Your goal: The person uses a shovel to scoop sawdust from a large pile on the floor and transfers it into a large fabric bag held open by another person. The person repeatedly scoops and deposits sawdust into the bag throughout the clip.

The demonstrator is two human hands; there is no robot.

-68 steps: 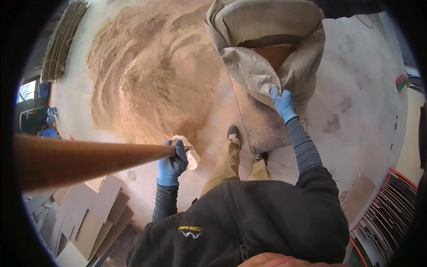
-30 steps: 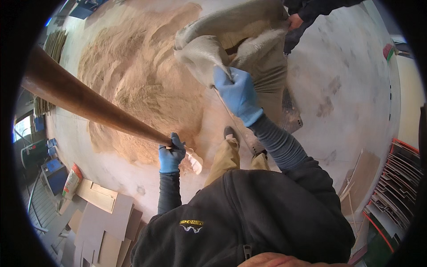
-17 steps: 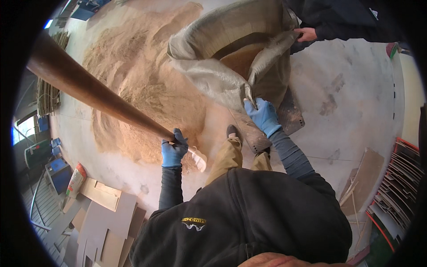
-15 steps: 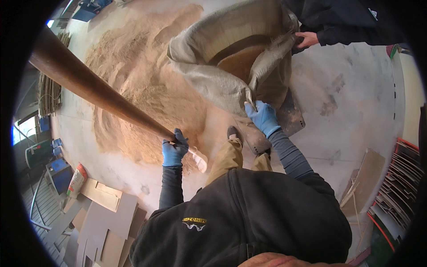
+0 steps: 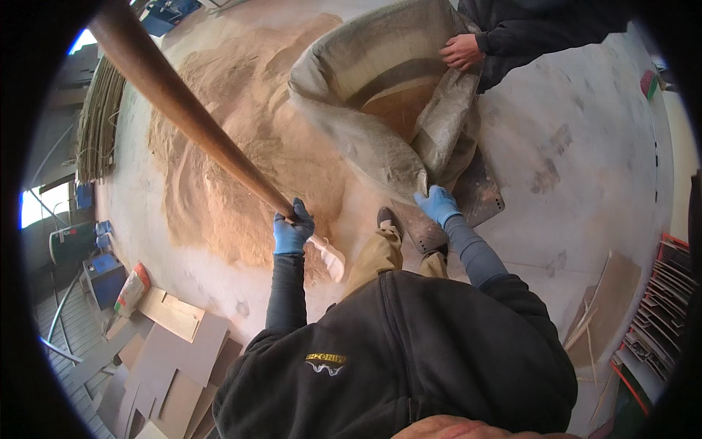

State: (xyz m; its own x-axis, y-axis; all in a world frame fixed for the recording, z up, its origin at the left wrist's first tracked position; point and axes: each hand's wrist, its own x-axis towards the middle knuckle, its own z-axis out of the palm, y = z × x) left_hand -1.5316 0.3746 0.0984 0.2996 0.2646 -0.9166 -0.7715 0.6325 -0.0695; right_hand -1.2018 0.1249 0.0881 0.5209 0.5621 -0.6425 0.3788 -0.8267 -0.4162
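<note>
My left hand [image 5: 293,228], in a blue and dark glove, is closed around a long wooden handle [image 5: 199,139] that slants up to the upper left. A whitish end piece [image 5: 330,259] sticks out below that fist; the tool's other end is out of view. My right hand [image 5: 439,205], in a matching glove, grips the near rim of a large greyish woven sack [image 5: 351,139]. Brown, sawdust-like material [image 5: 402,108] shows inside its wide mouth. A co-worker's bare hand [image 5: 461,51] rests at the sack's far right rim.
A broad heap of sawdust-like material [image 5: 241,183] spreads over the floor left of the sack. A dark flat plate [image 5: 479,194] lies under the sack. Board offcuts [image 5: 175,358] lie at lower left, stacked panels [image 5: 662,300] at right. A blue box [image 5: 104,278] stands at left.
The wooden handle has swung toward a steeper slant, its upper part moving right. The co-worker's hand has shifted left along the sack's rim. My right hand keeps its hold on the sack.
</note>
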